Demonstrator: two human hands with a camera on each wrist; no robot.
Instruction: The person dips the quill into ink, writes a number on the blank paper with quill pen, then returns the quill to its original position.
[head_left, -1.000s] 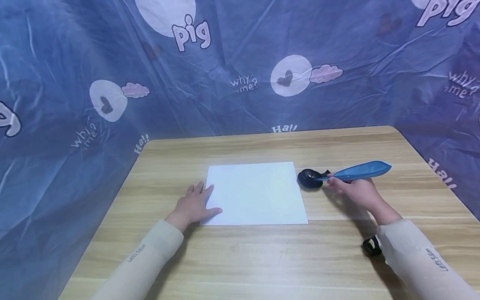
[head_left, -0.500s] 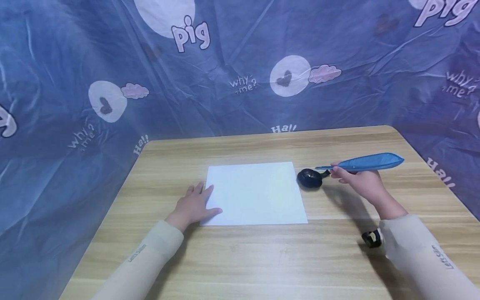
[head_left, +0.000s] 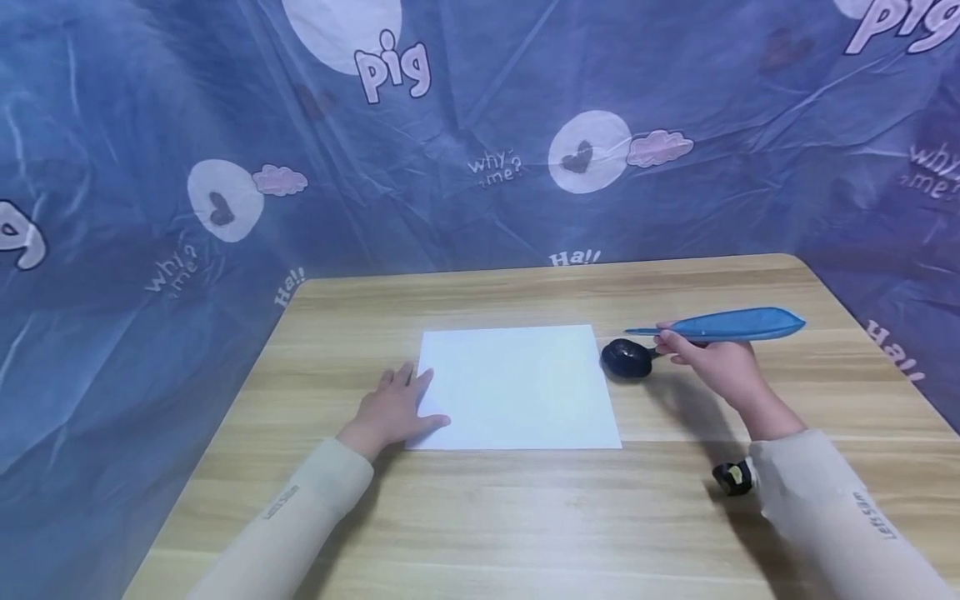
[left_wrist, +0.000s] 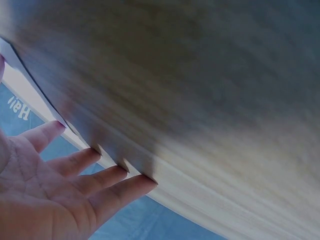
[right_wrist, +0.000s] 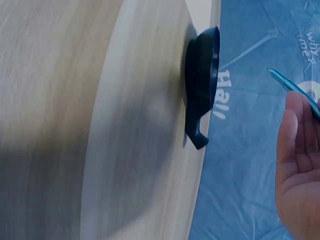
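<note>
On the wooden table lies a white sheet of paper [head_left: 517, 387]. My left hand [head_left: 393, 410] rests flat at its left edge, fingers spread, thumb over the paper; the left wrist view shows these fingers [left_wrist: 112, 197] straight with their tips at the surface. Between thumb and fingers, my right hand [head_left: 723, 371] pinches a blue feather quill pen [head_left: 753, 323], held nearly level, feather to the right. Its nib end points left, above a small black bowl with a short handle [head_left: 627, 358]. In the right wrist view the pen tip [right_wrist: 278, 76] is well apart from the bowl [right_wrist: 201, 75].
Blue printed cloth [head_left: 450, 192] hangs behind and beside the wooden table [head_left: 510, 517]. The bowl stands just right of the paper. A small black device [head_left: 733, 478] sits at my right wrist, above the tabletop.
The quill pen's tip has come up out of the black bowl as my right hand rose. My left hand has stayed on the paper. The head view has shifted slightly.
</note>
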